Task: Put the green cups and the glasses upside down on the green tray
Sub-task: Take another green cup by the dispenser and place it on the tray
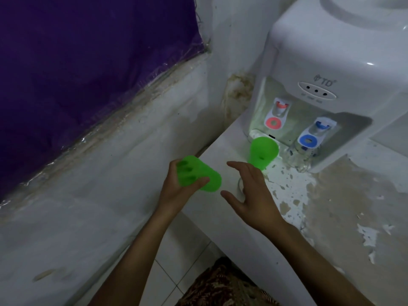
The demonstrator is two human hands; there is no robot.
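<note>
My left hand [176, 188] grips a translucent green cup [198, 175], tilted on its side with the mouth toward the right, held above the counter's left edge. A second green cup [262, 152] stands on the white counter in front of the dispenser, wider end up. My right hand [254, 195] hovers with fingers spread just in front of that cup, over a clear glass [241, 187] that is mostly hidden under the palm. Another clear glass [298, 157] stands under the blue tap. No green tray is in view.
A white water dispenser [331, 74] with a red tap [277, 115] and a blue tap [311, 136] fills the back right. The counter [331, 206] has peeling paint. A stained white wall [110, 173] and purple cloth [77, 62] are to the left; tiled floor lies below.
</note>
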